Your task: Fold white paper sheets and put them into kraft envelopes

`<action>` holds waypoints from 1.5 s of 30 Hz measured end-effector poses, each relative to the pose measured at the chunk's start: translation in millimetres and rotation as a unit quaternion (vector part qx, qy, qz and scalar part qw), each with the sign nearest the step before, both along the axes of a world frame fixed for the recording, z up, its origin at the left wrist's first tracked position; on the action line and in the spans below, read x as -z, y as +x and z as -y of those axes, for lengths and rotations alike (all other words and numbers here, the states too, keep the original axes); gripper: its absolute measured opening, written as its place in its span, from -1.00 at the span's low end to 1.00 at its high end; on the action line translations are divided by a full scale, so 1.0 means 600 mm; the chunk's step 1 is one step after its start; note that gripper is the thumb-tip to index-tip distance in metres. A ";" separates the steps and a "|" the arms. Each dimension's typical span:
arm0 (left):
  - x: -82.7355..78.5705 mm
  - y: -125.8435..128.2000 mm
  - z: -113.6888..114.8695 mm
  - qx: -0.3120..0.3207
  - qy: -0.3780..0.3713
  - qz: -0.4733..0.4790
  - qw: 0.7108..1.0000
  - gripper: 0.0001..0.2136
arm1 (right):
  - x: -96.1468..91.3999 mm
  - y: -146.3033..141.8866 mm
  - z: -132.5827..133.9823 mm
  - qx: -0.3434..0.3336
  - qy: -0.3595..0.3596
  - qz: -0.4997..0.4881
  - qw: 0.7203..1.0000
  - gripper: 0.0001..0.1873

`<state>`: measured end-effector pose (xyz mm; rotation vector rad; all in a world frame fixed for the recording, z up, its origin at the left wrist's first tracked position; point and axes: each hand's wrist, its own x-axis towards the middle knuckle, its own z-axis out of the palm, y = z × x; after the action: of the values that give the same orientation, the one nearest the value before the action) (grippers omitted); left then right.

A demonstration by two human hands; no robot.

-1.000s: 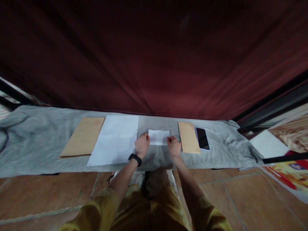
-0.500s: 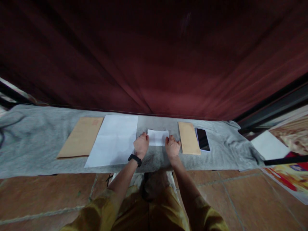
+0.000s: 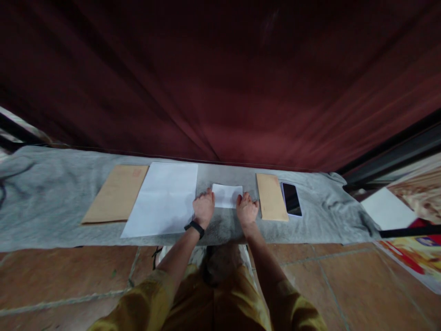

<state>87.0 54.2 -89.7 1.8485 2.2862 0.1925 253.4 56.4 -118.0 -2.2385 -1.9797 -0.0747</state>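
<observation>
A small folded sheet of white paper (image 3: 227,196) lies on the grey cloth between my two hands. My left hand (image 3: 204,208), with a black band on its wrist, is closed at the paper's left edge, its fingers curled. At the right edge my right hand (image 3: 247,209) is closed too, thumb against the paper and fingers bent. Left of my left hand is a large white sheet (image 3: 161,200), partly under that hand's side. A narrow brown envelope (image 3: 272,197) lies just right of my right hand.
A larger brown envelope (image 3: 115,195) rests at the left beside the white sheet. A phone (image 3: 292,200) with a dark screen lies right of the narrow envelope. The grey cloth (image 3: 327,211) covers the table, and a dark red curtain (image 3: 220,92) hangs behind it.
Both hands stay at the paper's two edges with hardly any movement. The whole view has shifted very slightly.
</observation>
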 end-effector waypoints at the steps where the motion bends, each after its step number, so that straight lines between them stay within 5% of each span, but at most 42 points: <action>1: 0.002 0.000 0.000 0.008 0.006 -0.003 1.000 -0.62 | 0.001 0.000 0.000 -0.002 0.004 0.003 1.000 -0.66; 12: 0.006 -0.005 0.000 0.017 0.034 -0.015 0.999 -0.64 | 0.008 -0.002 0.001 -0.012 0.039 0.027 0.999 -0.70; 19: 0.028 0.018 0.040 0.179 0.162 0.000 0.970 -0.61 | 0.006 -0.004 0.002 -0.004 0.035 0.010 0.999 -0.69; 23: 0.050 0.037 0.063 0.245 0.159 0.022 0.956 -0.53 | 0.005 -0.005 0.003 -0.003 0.033 -0.001 0.999 -0.67; 35: 0.063 0.030 0.069 0.281 0.151 0.009 0.948 -0.44 | -0.033 -0.016 0.015 0.013 0.030 -0.038 0.999 -0.66; 41: 0.076 0.023 0.068 0.328 0.146 -0.013 0.933 -0.43 | -0.011 -0.047 0.040 -0.187 0.046 -0.149 0.970 -0.48; 45: 0.081 0.017 0.069 0.334 0.153 -0.019 0.930 -0.40 | 0.021 -0.056 0.047 -0.227 0.043 -0.162 0.959 -0.45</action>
<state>97.1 12.6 -138.5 2.6815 1.5726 0.4230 220.0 27.9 -130.6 -1.5698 -2.1865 0.2373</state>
